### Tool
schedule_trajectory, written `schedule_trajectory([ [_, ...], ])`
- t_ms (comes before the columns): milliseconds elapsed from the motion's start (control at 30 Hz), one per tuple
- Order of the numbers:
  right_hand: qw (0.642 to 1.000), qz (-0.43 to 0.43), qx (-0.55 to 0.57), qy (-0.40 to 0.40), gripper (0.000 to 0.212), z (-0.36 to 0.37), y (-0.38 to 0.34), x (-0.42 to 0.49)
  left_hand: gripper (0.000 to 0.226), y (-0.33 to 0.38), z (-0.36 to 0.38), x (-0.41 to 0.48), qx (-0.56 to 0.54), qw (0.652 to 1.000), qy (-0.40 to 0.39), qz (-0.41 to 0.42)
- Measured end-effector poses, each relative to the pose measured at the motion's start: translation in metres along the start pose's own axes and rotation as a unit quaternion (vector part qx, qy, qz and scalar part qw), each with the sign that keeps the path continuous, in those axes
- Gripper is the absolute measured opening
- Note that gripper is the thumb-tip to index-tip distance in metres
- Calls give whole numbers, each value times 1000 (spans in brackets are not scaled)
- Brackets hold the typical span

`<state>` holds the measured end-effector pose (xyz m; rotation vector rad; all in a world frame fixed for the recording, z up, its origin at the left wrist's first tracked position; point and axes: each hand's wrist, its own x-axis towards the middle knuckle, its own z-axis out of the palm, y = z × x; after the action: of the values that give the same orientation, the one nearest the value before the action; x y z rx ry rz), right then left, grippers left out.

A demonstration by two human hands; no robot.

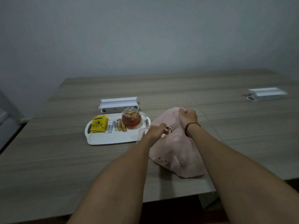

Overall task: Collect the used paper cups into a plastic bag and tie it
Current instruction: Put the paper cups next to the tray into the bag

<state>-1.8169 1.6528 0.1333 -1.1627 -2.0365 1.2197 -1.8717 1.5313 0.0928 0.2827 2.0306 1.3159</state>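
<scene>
A pale pink plastic bag (176, 152) lies on the wooden table, right of the tray. My right hand (187, 118) grips the bag's far edge and lifts it. My left hand (156, 130) reaches to the bag's mouth and holds a paper cup (168, 129) with a red pattern at the opening. Faint dark shapes of other cups show through the plastic near the bag's lower left. A red cord is tied round my right wrist.
A white tray (113, 138) to the left carries a glass teapot (131, 118) of reddish tea, yellow tea packets (99, 126) and sachets. A white power strip (119, 104) sits behind it, another (267, 94) far right. The table's front edge (169, 198) is near.
</scene>
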Motion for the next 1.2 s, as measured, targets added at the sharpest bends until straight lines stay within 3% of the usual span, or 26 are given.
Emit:
schedule_trajectory([
  [133, 1000, 17, 14, -3, 42, 11, 12, 8, 46, -34, -27, 26, 91, 978, 174, -69],
  [200, 999, 31, 17, -9, 44, 23, 19, 11, 51, -54, -41, 38, 104, 961, 221, -127],
  [367, 998, 33, -8, -46, 45, 63, 34, 16, 47, -86, -53, 64, 53, 968, 165, -179],
  [500, 995, 49, -22, -79, 44, 90, 46, 16, 63, -109, -50, 82, 34, 967, 167, -188],
  [633, 995, 45, -34, -81, 46, 100, 55, 19, 49, -128, -48, 98, 36, 971, 115, -209],
  [733, 994, 61, -27, -81, 47, 102, 59, 21, 38, -130, -47, 94, 67, 966, 120, -218],
  [900, 994, 80, 1, -75, 40, 82, 57, 21, 36, -97, -42, 71, 15, 978, 136, -160],
  [1000, 994, 86, 20, -66, 36, 59, 53, 19, 46, -67, -35, 60, -23, 977, 177, -118],
  [1133, 997, 67, 39, -24, 35, 23, 41, 14, 55, -36, -27, 37, -33, 982, 187, -11],
  [1200, 999, 38, 36, 1, 35, 6, 32, 13, 45, -25, -28, 27, -24, 981, 187, 41],
])
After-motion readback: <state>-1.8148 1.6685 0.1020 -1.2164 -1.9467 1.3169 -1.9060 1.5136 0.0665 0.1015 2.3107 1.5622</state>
